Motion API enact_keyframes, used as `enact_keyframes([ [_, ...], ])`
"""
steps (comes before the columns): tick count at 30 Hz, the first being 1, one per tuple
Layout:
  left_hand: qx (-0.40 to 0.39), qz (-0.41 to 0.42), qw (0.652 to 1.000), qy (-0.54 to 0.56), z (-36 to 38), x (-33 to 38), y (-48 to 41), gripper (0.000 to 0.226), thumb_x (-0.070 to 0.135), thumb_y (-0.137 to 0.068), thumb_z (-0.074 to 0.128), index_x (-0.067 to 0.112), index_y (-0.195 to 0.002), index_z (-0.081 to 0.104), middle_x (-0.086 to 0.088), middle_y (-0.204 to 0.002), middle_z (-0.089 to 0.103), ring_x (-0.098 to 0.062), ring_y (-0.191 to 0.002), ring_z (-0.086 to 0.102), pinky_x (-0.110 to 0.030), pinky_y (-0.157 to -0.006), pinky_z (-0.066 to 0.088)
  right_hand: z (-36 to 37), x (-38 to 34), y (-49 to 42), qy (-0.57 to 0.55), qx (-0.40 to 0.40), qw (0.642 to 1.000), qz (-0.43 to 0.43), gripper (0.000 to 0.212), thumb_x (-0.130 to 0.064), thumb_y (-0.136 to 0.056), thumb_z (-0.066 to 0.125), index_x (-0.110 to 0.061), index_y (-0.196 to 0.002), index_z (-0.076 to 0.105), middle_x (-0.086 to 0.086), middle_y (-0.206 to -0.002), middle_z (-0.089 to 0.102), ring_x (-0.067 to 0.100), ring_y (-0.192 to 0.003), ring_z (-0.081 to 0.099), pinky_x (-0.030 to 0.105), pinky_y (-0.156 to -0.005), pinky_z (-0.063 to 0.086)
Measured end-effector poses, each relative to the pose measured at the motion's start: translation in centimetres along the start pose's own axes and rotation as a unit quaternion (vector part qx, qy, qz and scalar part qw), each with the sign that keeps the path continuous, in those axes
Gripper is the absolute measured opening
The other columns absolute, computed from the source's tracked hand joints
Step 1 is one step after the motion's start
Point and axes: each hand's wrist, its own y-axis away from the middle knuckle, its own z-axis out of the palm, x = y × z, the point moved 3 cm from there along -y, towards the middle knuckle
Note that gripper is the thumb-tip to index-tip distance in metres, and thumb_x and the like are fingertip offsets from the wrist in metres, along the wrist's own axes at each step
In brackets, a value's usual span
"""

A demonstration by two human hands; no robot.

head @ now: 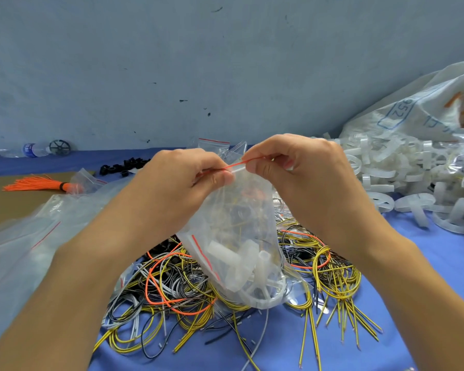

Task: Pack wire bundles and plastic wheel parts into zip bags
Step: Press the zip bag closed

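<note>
1. A filled zip bag (239, 253) hangs above the middle of the table (426, 263), held up by its red zip strip (235, 165). Its bottom sags onto the wire pile.
2. The left hand (188, 178) pinches the left end of the strip, fingers curled round it. The right hand (287, 162) pinches the right end the same way.
3. Inside the bag are white plastic wheel parts (241, 263) low down, with thin wires and a smaller bag above them. This one looks loaded and seems to be at the sealing step; I cannot tell whether the strip is pressed shut along its whole length.
4. Much is left. A tangle of loose wires (172, 298), yellow, black, grey and orange, lies under and around the bag.
5. A heap of white plastic rings (402, 194) lies to the right, spilling from a big printed sack (418, 108).
6. Empty zip bags (38, 231) lie on the left, near an orange wire bundle (38, 183) and small black parts (123, 167) further back.
7. By my reckoning the job is far from finished, judging by the unpacked stock.
</note>
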Motion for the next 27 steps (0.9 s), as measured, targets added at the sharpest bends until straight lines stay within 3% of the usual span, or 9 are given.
enact_keyframes([
  [3,-0.003,-0.014,1.0,-0.015,-0.1,-0.9,0.1,0.015,0.037,-0.092,0.061,0.028,-0.094,0.073,0.009,-0.073,0.06,-0.002,-0.068,0.051,-0.022,-0.061,0.034,-0.3,0.8,-0.2,-0.032,0.012,0.999,0.032,0.009,-0.024,-0.087,0.073,-0.032,-0.088,0.077,-0.018,-0.076,0.069,-0.003,-0.071,0.058,0.005,-0.065,0.038],
  [8,-0.012,-0.026,0.999,-0.019,-0.5,-2.1,0.4,0.017,0.039,-0.092,0.06,0.027,-0.092,0.073,0.008,-0.076,0.064,-0.008,-0.073,0.055,-0.034,-0.069,0.043,-0.7,2.0,-0.3,-0.063,0.025,0.997,0.047,0.013,-0.02,-0.085,0.074,-0.033,-0.084,0.077,-0.029,-0.07,0.067,-0.007,-0.065,0.059,0.004,-0.063,0.039],
  [15,-0.022,-0.059,0.998,-0.003,-1.1,-3.6,1.0,0.013,0.035,-0.091,0.063,0.028,-0.092,0.074,0.013,-0.079,0.069,0.0,-0.08,0.059,-0.017,-0.07,0.042,-1.4,3.4,-0.3,-0.069,0.032,0.996,0.046,0.018,-0.018,-0.087,0.073,-0.036,-0.086,0.074,-0.022,-0.078,0.072,0.0,-0.07,0.065,0.011,-0.067,0.047],
  [20,-0.023,-0.078,0.997,0.017,-1.3,-4.2,1.2,0.011,0.033,-0.09,0.065,0.029,-0.091,0.075,0.017,-0.077,0.07,0.006,-0.075,0.06,-0.01,-0.066,0.042,-1.5,4.2,-0.3,-0.081,0.038,0.994,0.059,0.014,-0.017,-0.087,0.073,-0.03,-0.09,0.077,-0.028,-0.072,0.069,-0.006,-0.063,0.06,0.004,-0.062,0.039],
  [24,-0.016,-0.098,0.995,0.021,-1.5,-4.7,1.4,0.011,0.037,-0.088,0.066,0.03,-0.09,0.075,0.018,-0.078,0.071,0.005,-0.074,0.062,-0.012,-0.065,0.045,-1.8,4.3,-0.3,-0.088,0.044,0.993,0.07,0.013,-0.016,-0.087,0.073,-0.028,-0.09,0.077,-0.024,-0.074,0.071,-0.006,-0.063,0.06,0.005,-0.062,0.04],
  [27,-0.013,-0.108,0.994,0.033,-1.7,-4.8,1.4,0.011,0.039,-0.087,0.066,0.032,-0.089,0.074,0.017,-0.078,0.072,0.002,-0.074,0.063,-0.025,-0.073,0.049,-2.0,4.4,-0.3,-0.103,0.047,0.991,0.078,0.011,-0.016,-0.087,0.074,-0.026,-0.091,0.078,-0.025,-0.072,0.07,-0.006,-0.062,0.06,0.004,-0.06,0.04],
])
